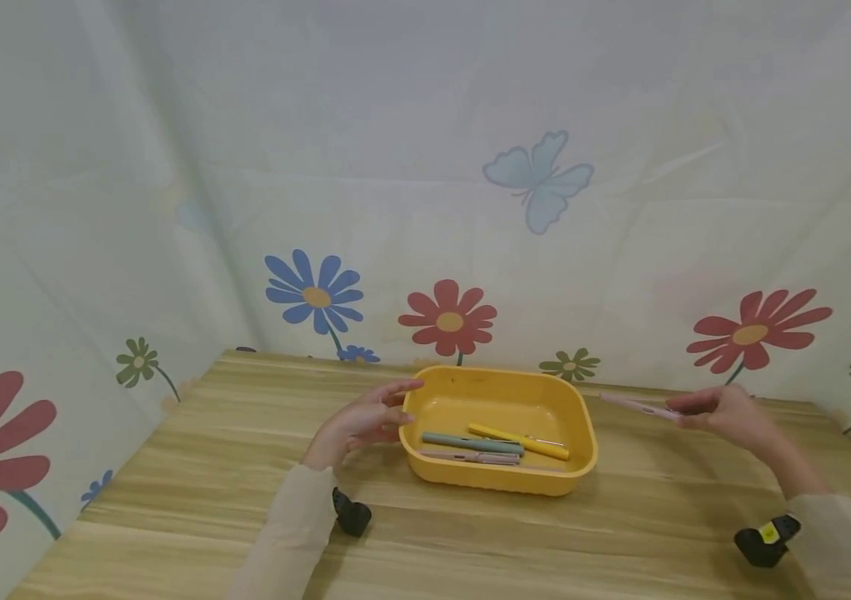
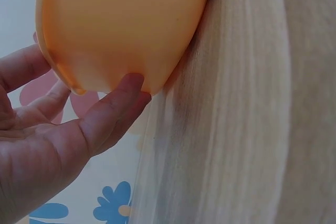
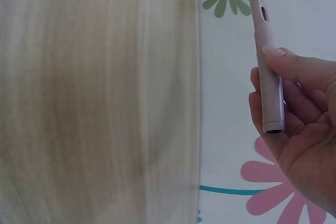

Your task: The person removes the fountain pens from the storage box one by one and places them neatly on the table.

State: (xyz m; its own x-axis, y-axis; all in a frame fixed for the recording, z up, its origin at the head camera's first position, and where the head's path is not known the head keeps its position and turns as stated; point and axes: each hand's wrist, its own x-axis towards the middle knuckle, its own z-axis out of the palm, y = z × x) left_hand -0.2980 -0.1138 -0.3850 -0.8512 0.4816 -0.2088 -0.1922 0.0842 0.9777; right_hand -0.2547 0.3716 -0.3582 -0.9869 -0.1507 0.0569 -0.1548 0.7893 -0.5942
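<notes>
A yellow plastic tub (image 1: 500, 479) with rounded corners sits on the table. Inside lie a grey-green pen (image 1: 463, 442), a yellow pen (image 1: 518, 440) and a pale pink pen (image 1: 470, 457). My left hand (image 1: 372, 421) holds the tub's left end; in the left wrist view, fingertips (image 2: 134, 82) press its outer wall (image 2: 126, 30) while other fingers reach the rim. Off to the right of the tub, my right hand (image 1: 721, 417) pinches another pale pink pen (image 3: 269, 77) between thumb and fingers. Its narrower end points left, towards the tub, above the table.
The wood-grain table (image 1: 470, 542) ends at the back against a pale cloth (image 1: 395, 167) printed with flowers and a butterfly. Dark wrist devices (image 1: 352, 512) show below both sleeves.
</notes>
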